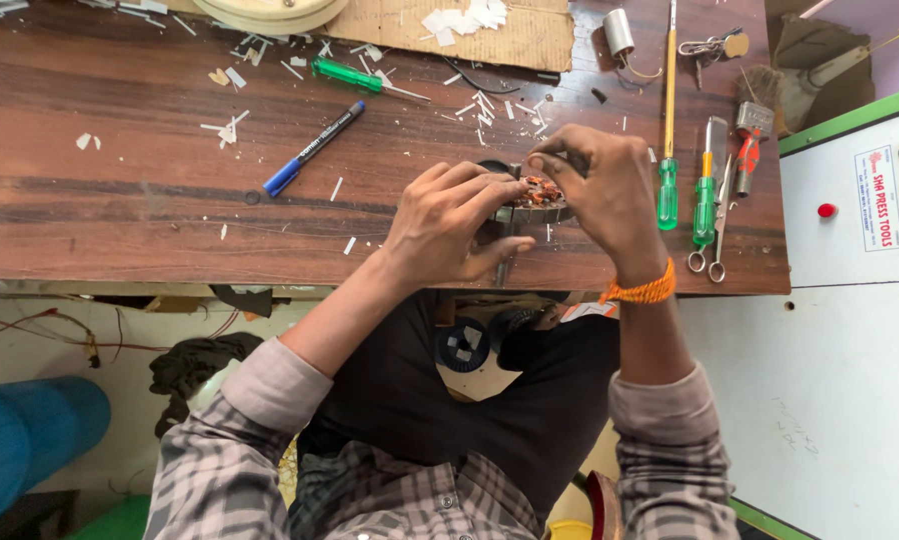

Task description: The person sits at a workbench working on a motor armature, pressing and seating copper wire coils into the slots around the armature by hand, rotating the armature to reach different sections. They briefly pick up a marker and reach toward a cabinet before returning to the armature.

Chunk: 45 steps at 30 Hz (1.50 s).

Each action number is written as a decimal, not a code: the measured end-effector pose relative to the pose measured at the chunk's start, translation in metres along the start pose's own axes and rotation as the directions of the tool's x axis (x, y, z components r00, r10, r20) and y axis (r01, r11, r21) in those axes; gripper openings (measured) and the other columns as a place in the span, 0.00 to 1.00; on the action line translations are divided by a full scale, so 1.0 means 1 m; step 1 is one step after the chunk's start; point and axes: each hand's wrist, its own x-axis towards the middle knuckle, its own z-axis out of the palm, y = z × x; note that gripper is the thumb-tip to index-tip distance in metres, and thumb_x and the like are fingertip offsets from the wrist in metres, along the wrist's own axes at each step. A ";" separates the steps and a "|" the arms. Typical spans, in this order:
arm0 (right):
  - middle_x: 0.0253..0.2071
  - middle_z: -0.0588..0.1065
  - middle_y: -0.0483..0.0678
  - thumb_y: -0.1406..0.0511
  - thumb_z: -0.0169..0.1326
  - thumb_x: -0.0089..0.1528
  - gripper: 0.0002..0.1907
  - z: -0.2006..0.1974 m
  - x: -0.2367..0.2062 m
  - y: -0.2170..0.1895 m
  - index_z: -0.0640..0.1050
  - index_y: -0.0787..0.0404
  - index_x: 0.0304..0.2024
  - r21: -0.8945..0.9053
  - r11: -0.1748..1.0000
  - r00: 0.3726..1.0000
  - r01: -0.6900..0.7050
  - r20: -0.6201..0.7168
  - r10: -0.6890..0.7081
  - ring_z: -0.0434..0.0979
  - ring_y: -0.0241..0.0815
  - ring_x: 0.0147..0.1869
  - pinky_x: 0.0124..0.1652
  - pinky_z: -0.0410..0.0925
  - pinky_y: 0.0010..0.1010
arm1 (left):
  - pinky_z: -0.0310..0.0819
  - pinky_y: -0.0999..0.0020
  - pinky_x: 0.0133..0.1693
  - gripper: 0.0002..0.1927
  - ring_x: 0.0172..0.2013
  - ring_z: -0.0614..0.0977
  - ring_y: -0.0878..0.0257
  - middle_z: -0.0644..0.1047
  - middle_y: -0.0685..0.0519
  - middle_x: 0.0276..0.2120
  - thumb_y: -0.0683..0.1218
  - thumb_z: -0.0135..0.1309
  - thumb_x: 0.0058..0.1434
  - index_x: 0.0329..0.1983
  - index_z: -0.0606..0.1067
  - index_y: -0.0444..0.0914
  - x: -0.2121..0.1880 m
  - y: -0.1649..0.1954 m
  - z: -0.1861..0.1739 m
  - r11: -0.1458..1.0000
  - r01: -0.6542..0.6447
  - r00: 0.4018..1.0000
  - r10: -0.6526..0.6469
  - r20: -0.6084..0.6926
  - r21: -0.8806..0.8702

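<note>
Plaid sleeves and my dark lap sit closest to the lens, at 6 o'clock, pulled up against the desk (pixel 119 215) edge so both forearms can rest over it.

Far left on the desk: a blue-capped marker (pixel 314 149) lies at 10 o'clock from my hands, loose, out of the working area. Beyond it, toward 11 o'clock, a green-handled tool (pixel 354 76) rests among white scraps (pixel 231 128), likely trimmings pushed away from the edge.

My left hand (pixel 454 225) curls around the near side of a small round wound part (pixel 539 193), fingers closed on its rim, thumb tucked below; it steadies the piece right at the desk's front edge, where I can look straight down on it. Copper-coloured windings show between my hands.

My right hand (pixel 599 185) is pinched shut at the fingertips over the top of the same part. Whether something thin is held in that pinch, I cannot tell.

At 3 o'clock, laid parallel and within reach: green screwdrivers (pixel 667 190), scissors (pixel 717 225), a red-handled tool (pixel 748 145). Further right stands a white control cabinet (pixel 849 300) with coloured buttons.
</note>
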 end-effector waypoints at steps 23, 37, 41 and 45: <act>0.31 0.79 0.49 0.71 0.66 0.62 0.05 0.014 -0.069 -0.054 0.82 0.66 0.40 0.198 0.977 0.983 -0.075 -0.152 0.106 0.73 0.33 0.29 0.30 0.65 0.25 | 0.75 0.66 0.35 0.11 0.33 0.82 0.64 0.81 0.54 0.33 0.42 0.63 0.60 0.46 0.85 0.44 0.035 -0.065 -0.004 0.818 0.398 0.852 -0.161 0.498 -0.416; 0.35 0.80 0.53 0.76 0.62 0.62 0.08 0.047 -0.083 -0.047 0.82 0.66 0.44 0.155 0.985 0.963 0.079 -0.265 -0.036 0.79 0.41 0.31 0.34 0.70 0.29 | 0.78 0.65 0.39 0.12 0.35 0.85 0.61 0.84 0.54 0.35 0.43 0.63 0.59 0.46 0.85 0.46 0.036 -0.075 -0.002 0.917 0.160 0.910 0.007 0.415 -0.365; 0.35 0.81 0.52 0.75 0.62 0.62 0.07 0.058 -0.087 -0.043 0.81 0.64 0.43 0.102 0.991 0.966 0.087 -0.251 -0.059 0.81 0.44 0.32 0.33 0.70 0.30 | 0.80 0.65 0.40 0.11 0.36 0.86 0.62 0.84 0.55 0.35 0.44 0.63 0.59 0.45 0.86 0.46 0.034 -0.078 -0.001 0.902 0.187 0.913 -0.013 0.408 -0.389; 0.34 0.80 0.52 0.74 0.61 0.60 0.08 0.076 -0.102 -0.031 0.82 0.62 0.42 0.090 0.992 0.973 0.087 -0.222 -0.065 0.81 0.47 0.32 0.33 0.71 0.32 | 0.80 0.61 0.39 0.12 0.38 0.86 0.60 0.85 0.55 0.37 0.52 0.65 0.61 0.47 0.85 0.47 0.036 -0.067 -0.011 0.859 0.352 0.861 -0.142 0.489 -0.371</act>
